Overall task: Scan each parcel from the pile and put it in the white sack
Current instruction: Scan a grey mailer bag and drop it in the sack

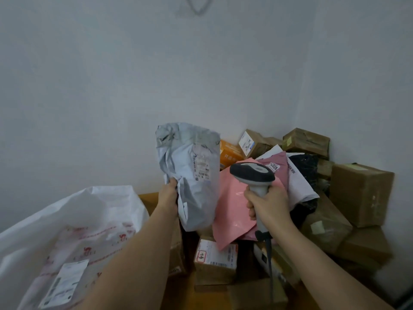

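Observation:
My left hand (168, 194) grips the left edge of a crumpled grey poly-bag parcel (192, 175) and holds it upright in the air, its shipping label facing me. My right hand (267, 203) grips the handle of a grey barcode scanner (252, 173), whose head points left toward the parcel's label. The scanner's cable hangs down from the handle. The white sack (73, 229) with red print lies open at the lower left, below and left of the held parcel. The parcel pile (301, 198) fills the corner to the right.
The pile holds a pink mailer (234, 209), a white mailer, a black bag, an orange box (230, 153) and several brown cartons (362, 193), one with a label (215, 253) just below the hands. A pale wall stands close behind everything.

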